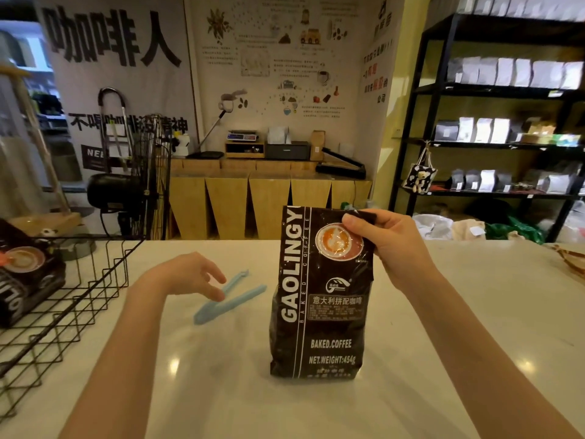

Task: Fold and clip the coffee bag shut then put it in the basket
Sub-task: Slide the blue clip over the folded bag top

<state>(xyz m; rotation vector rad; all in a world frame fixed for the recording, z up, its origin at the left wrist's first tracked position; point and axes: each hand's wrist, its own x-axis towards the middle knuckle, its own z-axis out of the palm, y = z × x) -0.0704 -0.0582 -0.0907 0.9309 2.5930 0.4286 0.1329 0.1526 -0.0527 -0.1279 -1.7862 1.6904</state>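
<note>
The coffee bag (319, 299) stands up tall on the white bench (459, 327). The right hand (387, 240) pinches the bag's top right corner, with the thumb in front and the fingers wrapped behind, so this grip is clenched on the bag. The rest of the bag hangs straight down below that grip.

The left hand (186, 275) is loose, with its fingers spread and holding nothing. Just under its fingertips lies a light blue clip (229, 297) (it is open like a long V), flat on the bench. I cannot tell if a fingertip touches it. The clip is beside the bag, on its left.

Further left of the loose hand sits a black wire basket (72, 299) with another dark bag (27, 274) inside.
</note>
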